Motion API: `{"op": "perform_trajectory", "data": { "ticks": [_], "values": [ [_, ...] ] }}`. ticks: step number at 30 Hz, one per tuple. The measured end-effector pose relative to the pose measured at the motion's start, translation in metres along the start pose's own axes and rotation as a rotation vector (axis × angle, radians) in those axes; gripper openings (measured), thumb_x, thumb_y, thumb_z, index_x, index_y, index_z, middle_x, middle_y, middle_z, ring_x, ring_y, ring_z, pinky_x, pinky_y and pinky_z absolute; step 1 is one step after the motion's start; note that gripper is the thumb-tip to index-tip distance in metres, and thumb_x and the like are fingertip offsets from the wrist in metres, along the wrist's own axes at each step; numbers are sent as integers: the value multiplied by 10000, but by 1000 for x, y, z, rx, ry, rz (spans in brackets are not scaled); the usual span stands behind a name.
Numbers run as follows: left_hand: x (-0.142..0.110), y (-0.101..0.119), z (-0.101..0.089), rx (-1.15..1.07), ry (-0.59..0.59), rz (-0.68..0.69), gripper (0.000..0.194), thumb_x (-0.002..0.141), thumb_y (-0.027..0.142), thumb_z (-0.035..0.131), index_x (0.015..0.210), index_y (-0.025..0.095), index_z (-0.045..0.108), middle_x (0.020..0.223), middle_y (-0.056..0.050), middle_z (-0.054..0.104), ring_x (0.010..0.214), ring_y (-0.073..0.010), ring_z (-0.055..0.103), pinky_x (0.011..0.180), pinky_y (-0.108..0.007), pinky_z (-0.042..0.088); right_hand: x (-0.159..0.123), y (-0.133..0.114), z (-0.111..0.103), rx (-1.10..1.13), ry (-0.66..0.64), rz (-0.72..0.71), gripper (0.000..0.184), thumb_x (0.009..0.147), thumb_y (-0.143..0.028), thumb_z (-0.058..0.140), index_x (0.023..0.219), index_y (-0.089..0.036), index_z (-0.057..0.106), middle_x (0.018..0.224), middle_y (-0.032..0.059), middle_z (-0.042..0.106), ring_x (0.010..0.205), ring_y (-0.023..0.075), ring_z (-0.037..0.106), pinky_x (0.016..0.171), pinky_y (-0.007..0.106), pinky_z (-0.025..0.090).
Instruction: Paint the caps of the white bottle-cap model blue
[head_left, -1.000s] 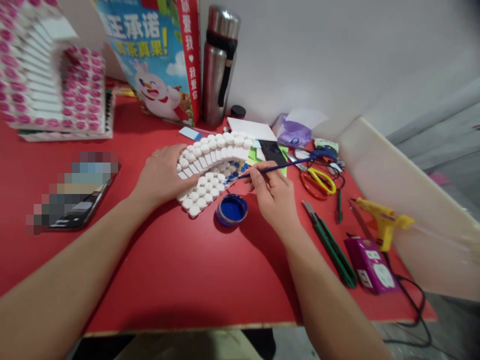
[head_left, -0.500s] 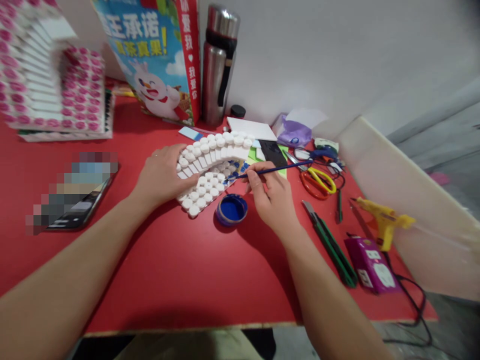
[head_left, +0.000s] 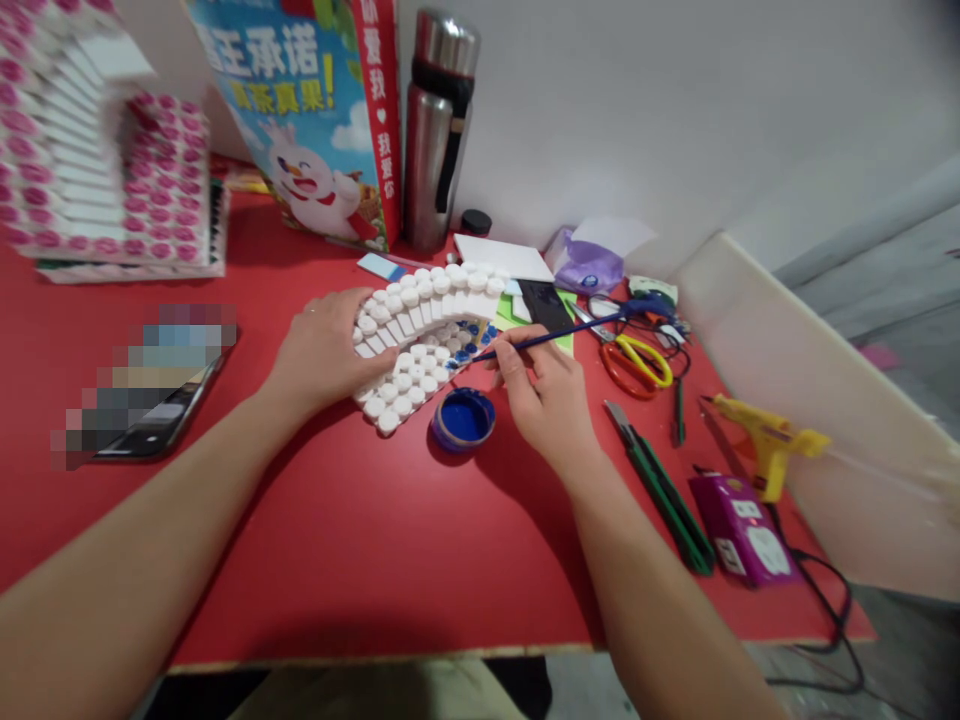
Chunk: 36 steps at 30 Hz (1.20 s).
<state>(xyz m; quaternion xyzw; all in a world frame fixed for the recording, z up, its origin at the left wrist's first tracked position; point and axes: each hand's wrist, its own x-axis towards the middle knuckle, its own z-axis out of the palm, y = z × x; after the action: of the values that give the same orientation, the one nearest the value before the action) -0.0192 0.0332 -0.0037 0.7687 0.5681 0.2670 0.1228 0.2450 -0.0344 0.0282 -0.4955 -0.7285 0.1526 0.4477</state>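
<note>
So we've got our left hand wrapped over the left end of the white model, thumb on the near side and fingers toward the far edge. Our guess is that's for steadying it, since the thing looks light and could slide on the red table. The model sits mid-table, right between our hands.

Our right hand has the paintbrush pinched narrow between thumb and fingers, pen style, probably for fine control. Handle points right and far, with the tip down at the model's right side, by the blue discs. Can't quite tell if the bristles are touching.

The paint jar stands open just beside the model's near edge, which seems handy for short dips. Green cutter, scissors and glue gun lie off right, presumably so our forearm gets room. Phone is well left.
</note>
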Motion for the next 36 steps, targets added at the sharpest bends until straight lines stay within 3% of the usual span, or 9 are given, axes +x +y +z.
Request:
{"op": "perform_trajectory", "data": {
  "ticks": [15, 23, 32, 36],
  "values": [
    [0, -1, 0, -24, -4, 3, 698, 824, 503, 707, 1464, 254, 582, 1438, -155, 692, 1373, -468, 627, 1172, -666, 485, 0, -5, -2, 0, 34, 17, 212, 1118, -366, 541, 977, -234, 632, 845, 41, 738, 764, 205, 731, 783, 376, 574],
    [0, -2, 2, -9, 14, 5, 690, 823, 531, 722, 1466, 316, 593, 1428, -108, 710, 1371, -433, 636, 1192, -640, 504, -1, -1, 0, -4, 17, 21, 215, 1117, -380, 534, 985, -241, 632, 852, 50, 734, 851, 230, 753, 765, 379, 578],
    [1, 1, -1, 12, -10, 3, 721, 828, 518, 676, 1452, 167, 594, 1433, -209, 691, 1361, -470, 635, 1178, -651, 496, 0, 2, -1, -29, 30, 27, 194, 1118, -359, 532, 991, -243, 623, 818, 35, 725, 780, 221, 735, 779, 385, 561],
    [1, 0, -1, 11, -6, 6, 691, 834, 508, 684, 1462, 236, 590, 1434, -164, 702, 1363, -448, 637, 1171, -653, 505, 0, 2, -1, -14, 37, 17, 189, 1117, -350, 537, 986, -241, 619, 808, 29, 716, 752, 214, 728, 773, 381, 557]
  ]
}}
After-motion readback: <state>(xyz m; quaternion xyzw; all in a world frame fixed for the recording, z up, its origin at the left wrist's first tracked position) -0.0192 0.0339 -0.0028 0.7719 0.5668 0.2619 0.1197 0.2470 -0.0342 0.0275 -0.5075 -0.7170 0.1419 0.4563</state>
